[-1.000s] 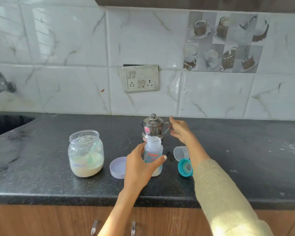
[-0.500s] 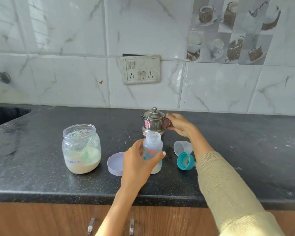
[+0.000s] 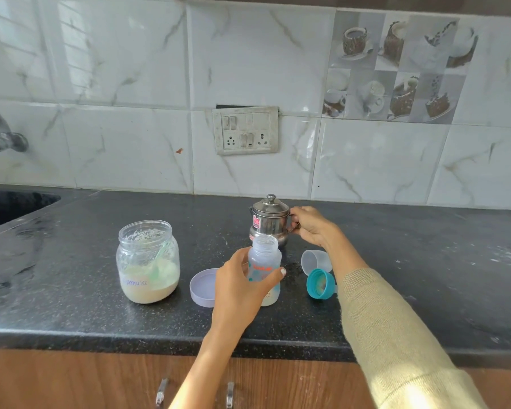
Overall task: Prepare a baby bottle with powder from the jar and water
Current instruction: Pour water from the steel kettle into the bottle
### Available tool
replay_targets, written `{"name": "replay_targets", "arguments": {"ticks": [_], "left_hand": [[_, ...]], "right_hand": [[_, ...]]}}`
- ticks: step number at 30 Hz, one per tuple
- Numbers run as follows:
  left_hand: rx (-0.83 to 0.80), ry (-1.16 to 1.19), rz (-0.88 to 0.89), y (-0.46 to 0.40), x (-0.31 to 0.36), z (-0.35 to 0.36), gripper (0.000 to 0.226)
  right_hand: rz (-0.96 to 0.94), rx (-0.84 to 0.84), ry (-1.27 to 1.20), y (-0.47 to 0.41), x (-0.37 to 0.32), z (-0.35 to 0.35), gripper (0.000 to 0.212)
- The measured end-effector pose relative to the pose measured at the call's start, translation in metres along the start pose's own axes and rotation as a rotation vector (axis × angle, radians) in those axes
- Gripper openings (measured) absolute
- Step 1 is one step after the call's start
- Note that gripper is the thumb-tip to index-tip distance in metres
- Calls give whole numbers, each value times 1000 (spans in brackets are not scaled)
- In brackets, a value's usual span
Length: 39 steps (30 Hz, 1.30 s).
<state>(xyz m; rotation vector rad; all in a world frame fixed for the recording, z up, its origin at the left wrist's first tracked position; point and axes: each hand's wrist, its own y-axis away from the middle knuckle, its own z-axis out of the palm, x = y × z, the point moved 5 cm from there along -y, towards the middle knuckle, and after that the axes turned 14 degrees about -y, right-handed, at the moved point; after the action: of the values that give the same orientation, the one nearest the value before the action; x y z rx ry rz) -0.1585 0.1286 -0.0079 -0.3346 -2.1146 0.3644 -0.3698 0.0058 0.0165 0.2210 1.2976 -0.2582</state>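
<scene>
- The left hand (image 3: 242, 286) gripped the uncapped baby bottle (image 3: 264, 271), upright on the bench (image 3: 71, 305), pale powder at its bottom.
- The right hand (image 3: 311, 225) curled round the lidded steel pot's (image 3: 268, 221) handle.
- The open jar (image 3: 148, 261) stood left, part-filled with cream powder, scoop inside.

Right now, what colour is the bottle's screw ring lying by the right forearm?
Teal screw ring, seen in the head view.
</scene>
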Motion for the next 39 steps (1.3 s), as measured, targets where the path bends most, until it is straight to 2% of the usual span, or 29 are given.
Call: {"name": "replay_targets", "arguments": {"ticks": [7,11,16,19,24,26,29,39], "left_hand": [[2,-7,-4,1,-2,0,59],[-3,-6,-24,0,-4,3,64],[5,4,-26,0,-4,3,64],[-1,24,-19,0,-5,5,63],[-8,42,-8,0,-5,5,63],[-5,43,-5,0,-4,4,62],[3,33,1,0,-3,4,62],[-5,33,9,1,-3,3,61]], "right_hand": [[-6,-4,-46,7,1,0,29],[9,-8,-91,6,5,-3,21],[52,-123,-106,11,2,-2,20],[24,-158,-69,11,1,-4,7],[55,-233,-124,6,3,-7,20],[60,-257,-171,6,4,-5,17],[52,-215,-237,4,8,-6,11],[54,24,-392,-12,15,-14,10]]}}
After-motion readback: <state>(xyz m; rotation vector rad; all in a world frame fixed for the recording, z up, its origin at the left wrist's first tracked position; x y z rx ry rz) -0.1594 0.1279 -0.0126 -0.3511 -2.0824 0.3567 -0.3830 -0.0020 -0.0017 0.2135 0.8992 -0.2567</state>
